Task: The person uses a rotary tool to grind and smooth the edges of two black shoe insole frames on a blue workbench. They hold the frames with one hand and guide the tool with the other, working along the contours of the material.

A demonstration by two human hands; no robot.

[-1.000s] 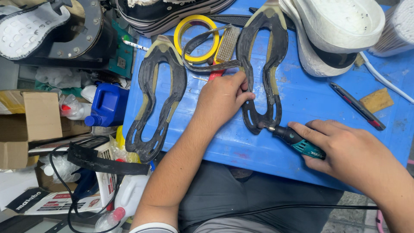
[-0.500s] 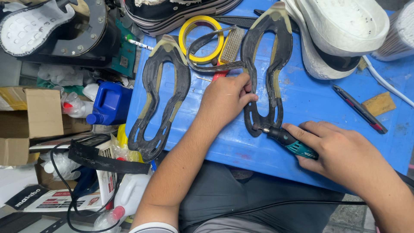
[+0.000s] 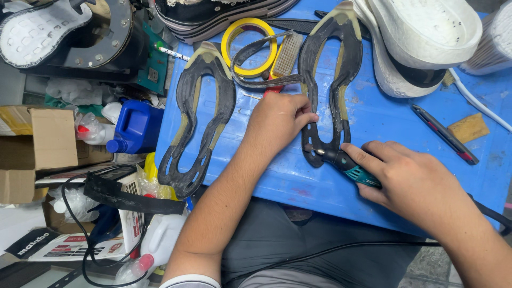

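Two dark rubber outsoles with yellowish patches lie on a blue table (image 3: pixel 405 122). My left hand (image 3: pixel 277 120) presses down on the right outsole (image 3: pixel 328 69), fingers over its inner edge. My right hand (image 3: pixel 413 184) grips a teal and black rotary tool (image 3: pixel 346 164), its tip touching the heel end of that outsole. The left outsole (image 3: pixel 200 122) lies untouched beside my left forearm.
A yellow tape roll (image 3: pixel 228 40), a small brush (image 3: pixel 285 56), a loose black strip and a red-and-black pen (image 3: pixel 442 134) lie on the table. White soles (image 3: pixel 426 37) sit at the back right. A blue jug (image 3: pixel 136 125), boxes and cables crowd the left side.
My right hand and the rotary tool have shifted slightly left along the heel end of the right outsole. My left hand stays pressed on it.
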